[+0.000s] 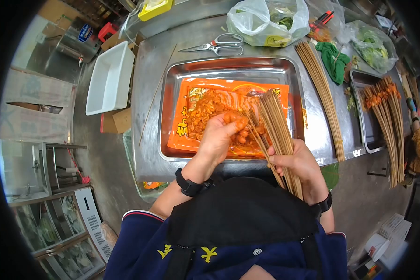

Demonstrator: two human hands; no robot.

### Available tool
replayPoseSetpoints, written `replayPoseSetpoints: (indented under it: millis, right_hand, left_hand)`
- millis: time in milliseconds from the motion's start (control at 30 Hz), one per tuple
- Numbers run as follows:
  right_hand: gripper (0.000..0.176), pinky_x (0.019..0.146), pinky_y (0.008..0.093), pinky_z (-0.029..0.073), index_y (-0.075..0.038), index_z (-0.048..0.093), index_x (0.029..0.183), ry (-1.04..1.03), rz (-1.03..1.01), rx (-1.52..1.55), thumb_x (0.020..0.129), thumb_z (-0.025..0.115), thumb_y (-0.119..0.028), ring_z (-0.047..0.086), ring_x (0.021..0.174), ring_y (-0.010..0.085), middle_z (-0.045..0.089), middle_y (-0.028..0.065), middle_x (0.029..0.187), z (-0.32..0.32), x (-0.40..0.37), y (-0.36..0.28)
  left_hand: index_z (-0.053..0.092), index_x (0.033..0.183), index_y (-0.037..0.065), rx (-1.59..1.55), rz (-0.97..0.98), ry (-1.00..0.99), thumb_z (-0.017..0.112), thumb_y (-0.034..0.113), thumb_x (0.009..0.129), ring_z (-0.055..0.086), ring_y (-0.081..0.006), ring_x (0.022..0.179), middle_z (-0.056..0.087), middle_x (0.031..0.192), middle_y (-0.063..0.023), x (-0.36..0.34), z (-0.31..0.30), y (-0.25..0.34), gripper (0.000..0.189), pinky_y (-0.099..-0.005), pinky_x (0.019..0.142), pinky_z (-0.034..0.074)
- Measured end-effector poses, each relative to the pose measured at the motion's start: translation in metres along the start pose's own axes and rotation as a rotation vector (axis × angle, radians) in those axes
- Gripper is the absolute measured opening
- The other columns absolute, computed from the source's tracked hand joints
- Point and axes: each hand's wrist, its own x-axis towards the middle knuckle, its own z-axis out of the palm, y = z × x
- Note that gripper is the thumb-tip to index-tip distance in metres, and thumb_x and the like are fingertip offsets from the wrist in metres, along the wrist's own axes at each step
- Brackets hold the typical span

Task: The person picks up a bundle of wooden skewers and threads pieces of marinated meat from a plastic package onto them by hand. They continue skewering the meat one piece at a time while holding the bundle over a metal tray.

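Note:
My left hand [221, 135] is closed in a pinch above the metal tray [172, 74], its fingertips coated in red-orange sauce. A small piece of marinated meat appears to be between them, by the tips of a few skewers. My right hand [301, 163] is wrapped round a thick bundle of bamboo skewers [279, 128], with one or two angled apart toward the left fingers. Below both hands, sauce-covered meat [207, 109] lies in a heap on an orange printed bag [184, 137] inside the tray. The left fingers partly hide the meat.
Behind the tray lie scissors [217, 45] and a plastic bag of greens [270, 23]. Bare skewers [319, 93] and a green cloth [332, 61] are to the right. Beyond them, loaded skewers [385, 114] rest on a second tray [372, 140]. A white bin [109, 79] stands left.

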Motion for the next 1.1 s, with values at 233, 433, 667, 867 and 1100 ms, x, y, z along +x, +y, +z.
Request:
replayPoseSetpoints:
  millis: [233,433,667,867,1100]
  right_hand:
    - [0.013,0.046,0.0208,0.041,-0.001,0.057,0.084,-0.008,0.014,0.004,0.073,0.062,-0.002,0.05,0.048,0.0076,0.057,0.0054,0.067,0.0,0.001,-0.005]
    - [0.013,0.054,0.0219,0.044,-0.001,0.056,0.083,0.027,-0.087,-0.081,0.072,0.063,-0.004,0.055,0.058,0.0088,0.058,0.0058,0.069,0.0,-0.001,0.001]
    - [0.016,0.061,0.0246,0.05,0.0,0.052,0.089,0.008,0.055,0.094,0.075,0.06,-0.001,0.062,0.07,0.0161,0.061,0.0109,0.079,0.008,-0.018,-0.002]
    - [0.015,0.053,0.025,0.05,0.0,0.05,0.088,0.079,0.046,0.11,0.075,0.058,0.001,0.061,0.061,0.0163,0.061,0.0151,0.078,0.0,-0.019,-0.001]
    - [0.014,0.048,0.0236,0.049,-0.001,0.05,0.087,0.051,0.066,0.129,0.076,0.058,0.0,0.06,0.056,0.015,0.06,0.0158,0.077,-0.004,-0.016,0.005]
  left_hand:
    - [0.058,0.088,0.001,0.034,-0.104,-0.09,0.06,0.01,0.082,0.056,-0.0114,0.06,0.06,0.075,-0.0046,-0.001,0.003,-0.001,0.011,-0.0221,0.053,0.045]
    - [0.057,0.087,0.002,0.055,-0.123,-0.033,0.06,0.01,0.081,0.055,-0.0105,0.056,0.059,0.071,-0.0037,-0.002,0.012,0.003,0.01,-0.0224,0.051,0.045]
    - [0.056,0.085,0.003,0.09,-0.126,-0.036,0.061,0.013,0.082,0.054,-0.0083,0.055,0.057,0.069,-0.0025,0.0,0.016,-0.009,0.011,-0.0216,0.05,0.044]
    - [0.058,0.095,0.003,0.398,0.126,0.116,0.057,0.013,0.083,0.055,-0.0076,0.062,0.061,0.079,-0.0048,-0.007,-0.025,0.013,0.015,-0.0198,0.053,0.045]
    - [0.06,0.09,0.0,1.291,0.126,0.191,0.06,0.014,0.075,0.061,-0.0223,0.07,0.063,0.076,-0.0133,-0.032,-0.103,0.042,0.02,-0.0296,0.065,0.047]
